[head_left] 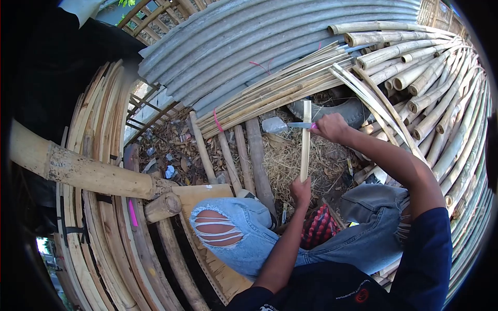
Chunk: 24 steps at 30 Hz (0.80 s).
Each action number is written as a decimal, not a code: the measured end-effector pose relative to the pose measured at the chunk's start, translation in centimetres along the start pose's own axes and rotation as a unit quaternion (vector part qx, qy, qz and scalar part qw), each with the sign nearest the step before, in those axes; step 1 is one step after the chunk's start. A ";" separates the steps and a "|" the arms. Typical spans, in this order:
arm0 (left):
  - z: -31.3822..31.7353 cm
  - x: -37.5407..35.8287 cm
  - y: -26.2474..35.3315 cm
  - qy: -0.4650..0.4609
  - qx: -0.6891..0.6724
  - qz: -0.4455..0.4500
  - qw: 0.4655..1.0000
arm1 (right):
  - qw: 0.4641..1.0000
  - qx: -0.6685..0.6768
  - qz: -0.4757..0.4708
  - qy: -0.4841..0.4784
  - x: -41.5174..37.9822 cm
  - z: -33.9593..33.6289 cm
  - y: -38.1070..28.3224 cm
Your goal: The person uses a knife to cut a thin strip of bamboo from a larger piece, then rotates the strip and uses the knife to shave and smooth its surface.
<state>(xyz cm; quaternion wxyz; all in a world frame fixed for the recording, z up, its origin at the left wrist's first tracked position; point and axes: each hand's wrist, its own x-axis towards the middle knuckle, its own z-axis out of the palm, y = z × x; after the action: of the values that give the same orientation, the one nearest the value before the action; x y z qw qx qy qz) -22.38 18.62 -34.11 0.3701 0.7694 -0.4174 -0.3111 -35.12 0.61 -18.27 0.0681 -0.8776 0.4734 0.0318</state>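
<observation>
A pale, flat bamboo strip (305,150) stands nearly upright in front of my knees. My left hand (300,192) is closed around its lower end. In my right hand (330,127) is a knife (300,125) with a pink part at the handle. Its blade points left and lies across the upper part of the strip, seeming to touch it. Below my left hand, a red-and-black patterned cloth (318,227) shows between my legs. Most of the knife's handle is hidden by my fingers.
A tied bundle of split bamboo (270,96) lies ahead, against corrugated metal sheets (249,46). Bamboo poles (423,78) are stacked to the right. Long slats (96,217) and a thick bamboo pole (98,173) are on the left. Dry shavings (282,160) cover the ground.
</observation>
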 end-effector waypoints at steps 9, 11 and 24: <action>0.1 0.1 -1.4 0.014 0.011 -0.003 1.000 | 1.000 0.007 -0.009 -0.007 -0.2 -1.1 0.0; 0.3 0.0 -0.2 -0.017 -0.022 -0.030 0.999 | 0.998 -0.028 -0.050 -0.017 -1.6 0.8 -1.7; -0.4 -0.2 0.3 0.007 -0.027 0.025 0.999 | 0.997 -0.042 0.051 0.038 -1.7 -0.7 1.6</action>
<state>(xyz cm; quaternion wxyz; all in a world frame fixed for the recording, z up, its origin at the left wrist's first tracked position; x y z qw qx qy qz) -22.28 18.85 -33.63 0.4013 0.7509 -0.4250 -0.3073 -37.40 1.08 -17.52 0.0114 -0.8548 0.5184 0.0212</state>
